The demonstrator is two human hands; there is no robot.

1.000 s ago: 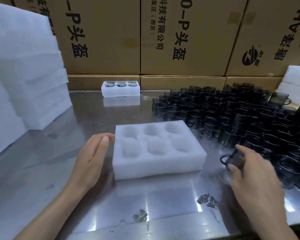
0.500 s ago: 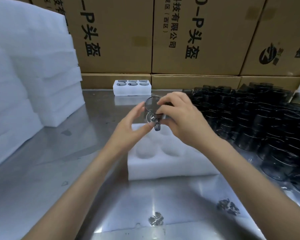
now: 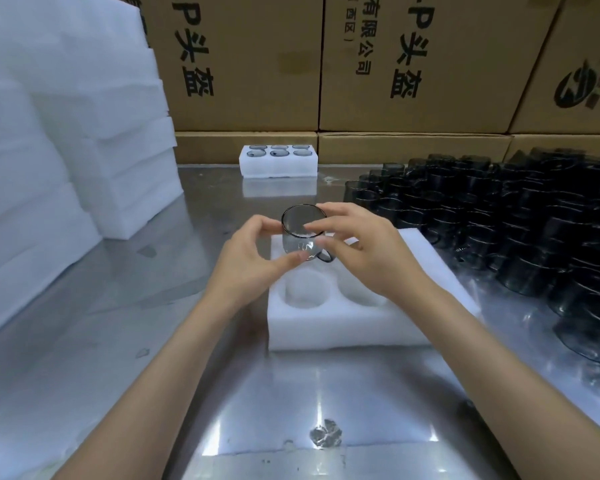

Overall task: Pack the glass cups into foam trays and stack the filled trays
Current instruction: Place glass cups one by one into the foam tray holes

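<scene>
**Cup held over the open tray**

I hold one smoked-glass cup between both hands, above the far left part of the foam tray. My left hand curls round the cup's left side, thumb at its lower wall and fingers touching near the rim. My right hand pinches it from the right, fingertips on the rim and thumb just above the handle, which points toward me and to the right. The cup is upright, tilted slightly, mouth facing up and toward me.

The tray lies at the middle of the surface, and the two round pockets I can see at its near side hold nothing; my hands hide the far pockets. A crowd of dark cups covers the right side of the surface, just beside the tray. At the far edge sits a filled tray with six cups in it. Stacks of foam stand along the left edge, and cardboard boxes line the back.
</scene>
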